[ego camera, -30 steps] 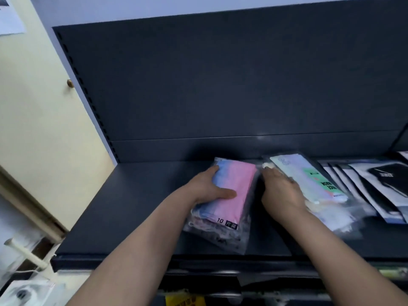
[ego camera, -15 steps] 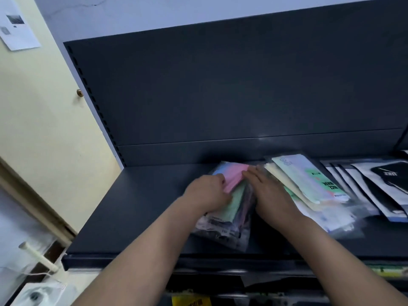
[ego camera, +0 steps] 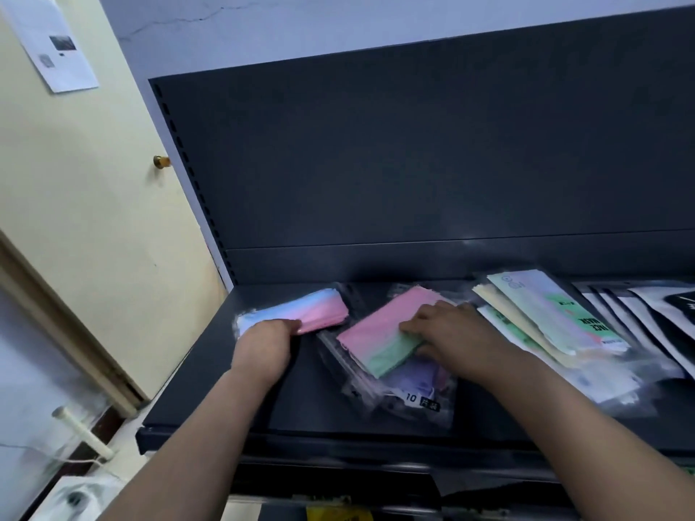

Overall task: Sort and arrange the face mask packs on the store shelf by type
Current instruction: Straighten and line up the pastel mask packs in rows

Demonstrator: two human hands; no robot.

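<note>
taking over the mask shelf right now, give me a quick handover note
Left hand grips the blue-pink pack at the left of the shelf, apart from the other packs.
Right hand lies on the pink-green pack, which tops a loose pile with a purple pack beneath. Whether it grips is unclear.
Pale green and yellow packs are stacked to the right, with black-and-white packs beyond.
Done: the blue-pink pack is separated.
Left: split the middle pile by type and straighten the rows.
</note>
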